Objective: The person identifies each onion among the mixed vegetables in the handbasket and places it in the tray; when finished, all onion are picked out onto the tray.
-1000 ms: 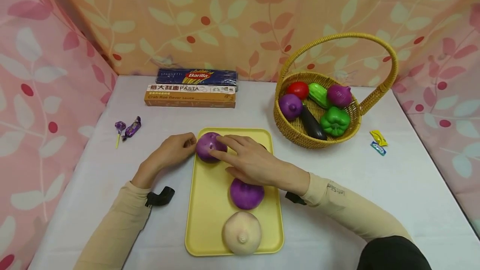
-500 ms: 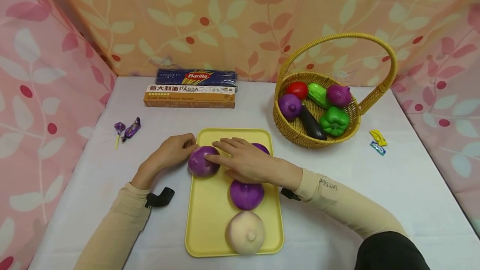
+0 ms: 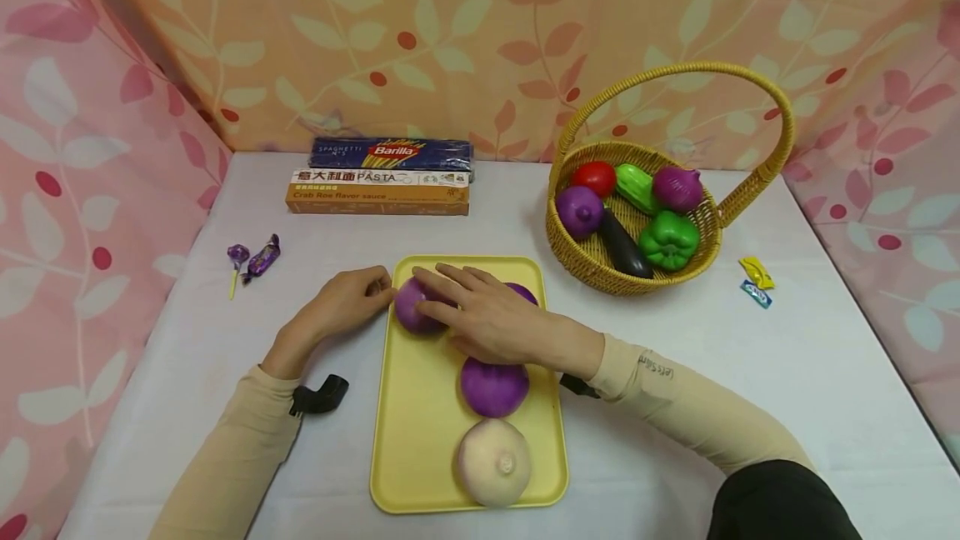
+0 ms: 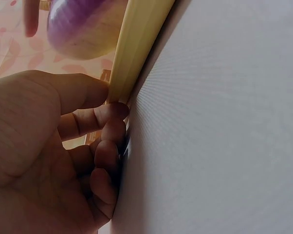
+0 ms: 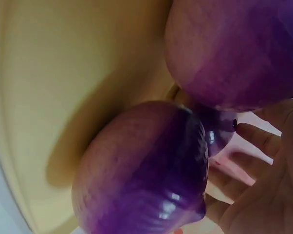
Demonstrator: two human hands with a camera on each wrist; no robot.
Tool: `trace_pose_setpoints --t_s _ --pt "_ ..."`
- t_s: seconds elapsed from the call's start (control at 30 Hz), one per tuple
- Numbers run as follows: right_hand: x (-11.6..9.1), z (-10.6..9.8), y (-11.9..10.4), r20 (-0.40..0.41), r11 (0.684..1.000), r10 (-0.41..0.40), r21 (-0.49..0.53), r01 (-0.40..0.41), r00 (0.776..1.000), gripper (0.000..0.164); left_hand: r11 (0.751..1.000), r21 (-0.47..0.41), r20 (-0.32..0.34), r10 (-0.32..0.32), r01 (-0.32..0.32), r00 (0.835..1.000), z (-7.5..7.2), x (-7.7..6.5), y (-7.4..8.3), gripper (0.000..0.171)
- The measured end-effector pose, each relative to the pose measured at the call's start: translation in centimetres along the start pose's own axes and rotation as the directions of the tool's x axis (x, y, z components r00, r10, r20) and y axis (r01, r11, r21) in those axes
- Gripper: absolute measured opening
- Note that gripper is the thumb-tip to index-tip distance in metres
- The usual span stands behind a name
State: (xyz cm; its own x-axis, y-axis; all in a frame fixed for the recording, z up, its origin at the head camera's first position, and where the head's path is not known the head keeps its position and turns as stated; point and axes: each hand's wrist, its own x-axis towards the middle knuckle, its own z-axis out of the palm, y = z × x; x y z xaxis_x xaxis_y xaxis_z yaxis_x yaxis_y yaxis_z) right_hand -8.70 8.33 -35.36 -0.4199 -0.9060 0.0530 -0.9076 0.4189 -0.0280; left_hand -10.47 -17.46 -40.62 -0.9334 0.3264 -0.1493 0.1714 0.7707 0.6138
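My left hand (image 3: 347, 303) pinches the left rim of a yellow tray (image 3: 412, 440); in the left wrist view the thumb lies on the rim (image 4: 139, 39) with the other fingers curled below. Over the tray's far half, my right hand (image 3: 498, 319) has its fingers spread, fingertips touching a round purple turnip (image 3: 411, 305) at the far left corner. Another purple turnip (image 3: 523, 293) is mostly hidden behind that hand. Nearer sit a purple turnip (image 3: 493, 390) and one showing its pale root end (image 3: 495, 463). Several turnips fill the right wrist view beside the hand (image 5: 275, 170).
A wicker basket (image 3: 585, 273) of toy vegetables stands at the right back. Two pasta boxes (image 3: 378, 194) lie at the back. A lollipop (image 3: 237, 257) and a wrapped candy (image 3: 262, 258) are on the left, two small candies (image 3: 757, 273) on the right.
The far-left turnip shifts toward me, then back away under the right fingers. The pale turnip has turned slightly to the right. My left hand stays on the rim.
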Motion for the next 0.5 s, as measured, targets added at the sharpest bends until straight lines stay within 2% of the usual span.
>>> trace_pose_setpoints --t_s 0.1,0.3,0.5 --pt "-0.08 -0.2 0.26 0.016 1.0 0.012 0.005 -0.012 1.0 0.05 1.0 0.0 0.0 -0.002 0.002 1.0 -0.02 0.0 0.03 0.013" --pt "-0.42 0.13 0.51 -0.073 1.0 0.004 -0.023 -0.005 0.997 0.051 1.0 -0.001 0.003 -0.007 0.007 1.0 -0.05 -0.08 0.02 0.013" --pt "-0.5 0.33 0.34 -0.073 0.999 -0.004 -0.036 0.002 0.997 0.053 1.0 -0.007 0.006 -0.011 0.011 1.0 0.02 -0.07 -0.11 0.014"
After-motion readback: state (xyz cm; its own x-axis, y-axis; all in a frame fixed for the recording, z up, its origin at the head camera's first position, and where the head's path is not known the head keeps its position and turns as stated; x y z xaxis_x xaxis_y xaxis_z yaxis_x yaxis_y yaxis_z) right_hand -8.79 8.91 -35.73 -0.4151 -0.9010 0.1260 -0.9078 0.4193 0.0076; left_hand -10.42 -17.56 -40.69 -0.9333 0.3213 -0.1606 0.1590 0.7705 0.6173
